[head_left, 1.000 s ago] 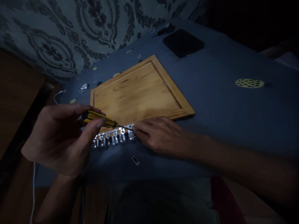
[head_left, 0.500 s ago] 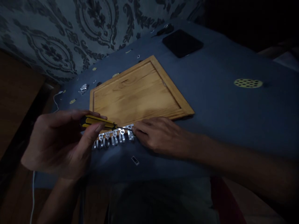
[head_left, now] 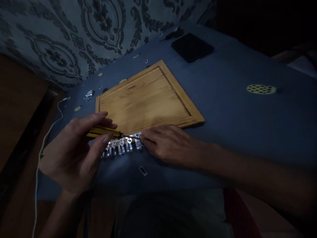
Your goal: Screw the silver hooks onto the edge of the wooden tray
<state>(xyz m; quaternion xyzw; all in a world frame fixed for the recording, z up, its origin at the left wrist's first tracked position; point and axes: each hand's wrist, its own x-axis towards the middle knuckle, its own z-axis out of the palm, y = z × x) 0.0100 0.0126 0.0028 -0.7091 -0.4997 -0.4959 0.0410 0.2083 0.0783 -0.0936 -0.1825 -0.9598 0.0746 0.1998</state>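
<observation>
My left hand (head_left: 76, 148) is closed around the yellow-and-black handle of a screwdriver (head_left: 106, 132), with thumb and fingers on opposite sides. Its thin shaft points right, to the end of a row of shiny metal hooks (head_left: 121, 145) along the near edge of a wooden board (head_left: 143, 99). By the screwdriver's tip, my right hand (head_left: 168, 142) rests at the board's edge with its fingers bent and pressed together at the last hook. Those fingers hide the tip and whatever they pinch.
The board lies on a blue patterned tablecloth (head_left: 228, 109). Beyond it are a black flat square object (head_left: 192, 47) and a dark tool-like item (head_left: 174, 33). Crumpled shiny pieces (head_left: 89, 95) lie at the left. A white cable (head_left: 44, 142) hangs off the table's left side.
My left hand has turned and shifted a little to the right, and the screwdriver's handle has rotated between its fingers. My right hand, the board and the hooks stay nearly where they were.
</observation>
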